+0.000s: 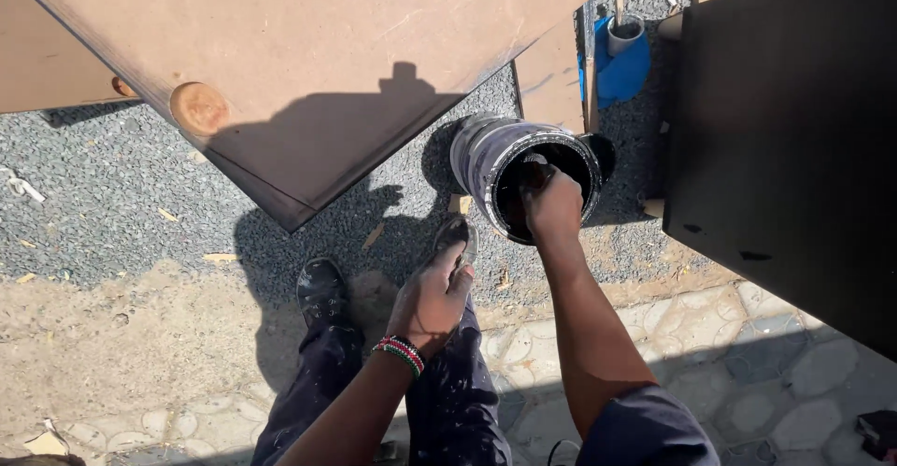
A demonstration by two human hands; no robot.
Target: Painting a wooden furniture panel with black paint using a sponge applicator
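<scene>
Ground: grey gravel (112, 176) under strong sun, giving way to sandy dirt and then pale flat paving stones (747, 373) near the person's legs; wood chips lie scattered about

Paint can: a round can (523, 172) stands on the gravel just ahead of the person's feet, between the brown board and the black panel; it sits tilted toward the camera, its mouth open

Look of the can: outer wall pale and smeared with drips; rim crusted; inside dark and glossy, seemingly black paint; a dark lid-like disc (601, 153) shows just behind it

Right hand: the right hand (553, 206) reaches over the rim into the can's mouth, fingers curled closed around something inside; what it grips is hidden

Left hand: the left hand (432, 300) rests on the knee, fingers loosely bent, holding nothing that I can see; a beaded wristband (401, 354) circles the wrist

Risks: the tilted can on loose gravel could tip if the hand presses the rim, spilling paint; drips may fall on the dark trousers (448, 401) or the shoes (322, 289); grit could drop in

Surroundings: a large brown board (308, 64) lies to the left; a black panel (794, 139) to the right; a blue container (621, 64) beyond
</scene>
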